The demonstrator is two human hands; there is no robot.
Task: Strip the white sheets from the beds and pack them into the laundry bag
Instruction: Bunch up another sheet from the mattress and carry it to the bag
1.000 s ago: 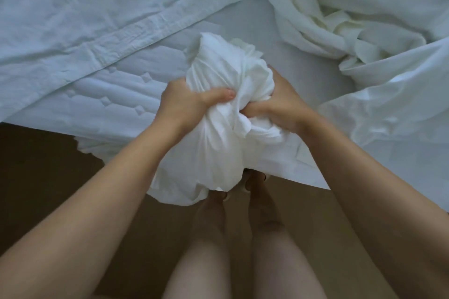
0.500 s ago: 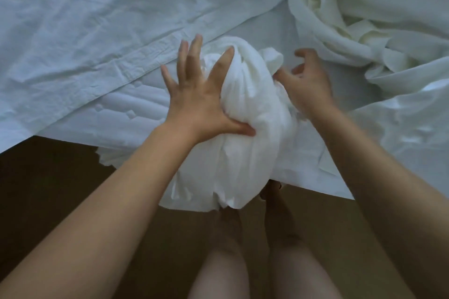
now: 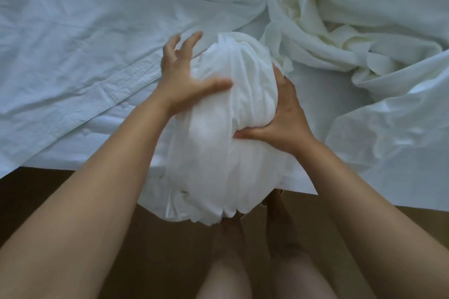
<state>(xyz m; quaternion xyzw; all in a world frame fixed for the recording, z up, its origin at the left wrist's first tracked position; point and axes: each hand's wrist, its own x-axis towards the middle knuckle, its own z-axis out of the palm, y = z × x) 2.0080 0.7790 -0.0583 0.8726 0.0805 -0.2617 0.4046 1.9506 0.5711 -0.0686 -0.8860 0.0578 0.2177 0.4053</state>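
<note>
Pale creased cotton flat sheet point(image 3: 73, 56), spread over the bed point(image 3: 126, 138). Cream rumpled sheet heap point(image 3: 340, 31), far right. White bunched sheet bundle point(image 3: 218, 148) — at the bed's near edge, overhanging the brown floor point(image 3: 60, 201). Right hand point(image 3: 284, 124) grasps its side, thumb dug in; left hand point(image 3: 184, 80) splayed, thumb pressing. Step: compacting. Next — a two-handed lift to the laundry bag (unseen).

Pretty dim shot overall, with soft, flat light and no hard shadows anywhere. The flat sheet point(image 3: 73, 43) on the left goes cold and bluish, while the rumpled sheet point(image 3: 340, 31) at top right reads warm cream. The brightest thing is the bundled sheet point(image 3: 230, 128) in the middle, nearly blown out. The floor point(image 3: 48, 201) is just murky brown. The left hand point(image 3: 184, 80) is smeared with motion blur at the fingers, and the wide lens balloons the forearms point(image 3: 85, 213) toward the bottom corners.
</note>
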